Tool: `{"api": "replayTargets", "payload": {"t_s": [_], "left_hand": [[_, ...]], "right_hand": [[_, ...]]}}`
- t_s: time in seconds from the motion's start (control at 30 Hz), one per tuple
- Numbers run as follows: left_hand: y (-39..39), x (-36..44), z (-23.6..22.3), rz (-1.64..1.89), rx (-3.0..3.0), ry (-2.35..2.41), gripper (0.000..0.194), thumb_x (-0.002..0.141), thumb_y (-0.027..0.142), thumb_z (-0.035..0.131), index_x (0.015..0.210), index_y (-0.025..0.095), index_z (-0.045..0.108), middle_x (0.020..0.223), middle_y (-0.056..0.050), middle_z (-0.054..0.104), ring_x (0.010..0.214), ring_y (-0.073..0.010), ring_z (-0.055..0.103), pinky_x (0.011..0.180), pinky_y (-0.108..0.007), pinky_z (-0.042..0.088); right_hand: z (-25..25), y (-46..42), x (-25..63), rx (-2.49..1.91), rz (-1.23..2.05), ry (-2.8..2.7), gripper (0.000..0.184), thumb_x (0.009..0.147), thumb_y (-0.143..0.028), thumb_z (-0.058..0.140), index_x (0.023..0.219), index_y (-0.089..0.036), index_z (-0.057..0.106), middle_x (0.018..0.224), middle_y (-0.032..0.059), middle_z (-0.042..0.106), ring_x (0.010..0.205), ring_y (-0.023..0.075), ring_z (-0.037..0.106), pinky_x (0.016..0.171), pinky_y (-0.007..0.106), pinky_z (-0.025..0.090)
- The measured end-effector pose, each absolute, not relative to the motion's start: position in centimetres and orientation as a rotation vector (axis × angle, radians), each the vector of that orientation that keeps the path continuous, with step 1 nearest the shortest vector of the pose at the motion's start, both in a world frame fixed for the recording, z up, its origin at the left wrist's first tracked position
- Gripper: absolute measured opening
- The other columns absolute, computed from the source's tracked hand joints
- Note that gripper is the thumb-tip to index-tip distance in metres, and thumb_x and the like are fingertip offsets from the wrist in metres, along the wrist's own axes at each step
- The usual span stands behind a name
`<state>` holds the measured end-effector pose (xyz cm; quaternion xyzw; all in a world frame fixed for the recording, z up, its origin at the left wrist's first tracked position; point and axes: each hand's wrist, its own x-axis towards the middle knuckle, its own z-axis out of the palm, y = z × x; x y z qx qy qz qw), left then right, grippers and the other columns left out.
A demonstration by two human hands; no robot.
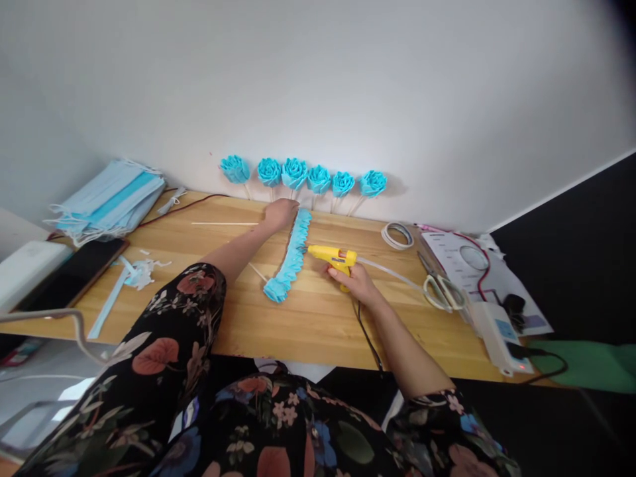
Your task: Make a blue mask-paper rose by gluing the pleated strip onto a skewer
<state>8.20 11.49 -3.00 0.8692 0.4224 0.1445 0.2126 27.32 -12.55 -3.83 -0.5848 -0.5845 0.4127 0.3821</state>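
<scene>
My right hand [358, 281] is wrapped round the grip of a yellow hot glue gun [328, 254], whose nozzle points left at the middle of a ruffled blue strip [297, 240]. A clear glue stick [390, 267] juts from the gun's back. The strip lies lengthwise on the table, its near end rolled into a small blue flower [277, 289] with a thin wooden stick [258, 271] coming out to the left. At the strip's far end my left hand [282, 213] has its fingers closed on the edge; the fingertips are partly hidden.
Several finished blue flowers [295, 173] on sticks lean against the wall behind. Face masks [106, 199], a phone [74, 275] and scraps [139, 273] are on the left. On the right are tape rolls [397, 236], scissors [444, 292], papers [457, 255] and a power strip [498, 338].
</scene>
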Motion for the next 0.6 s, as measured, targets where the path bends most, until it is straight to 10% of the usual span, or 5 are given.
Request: {"api": "replayTargets", "payload": {"t_s": [0.6], "left_hand": [[12.4,10.1,-3.1,0.339,2.460,1.409,0.027,0.092,0.028,0.054,0.106,0.020,0.076,0.113,-0.010,0.075,0.106,-0.0262,0.067,0.085,-0.030,0.049]], "right_hand": [[-4.1,-12.5,27.5,-1.463,1.073,-1.503,0.049,0.084,-0.062,0.066,0.097,-0.017,0.074,0.091,0.0073,0.074,0.079,0.0196,0.064,0.073,0.032,0.050]]}}
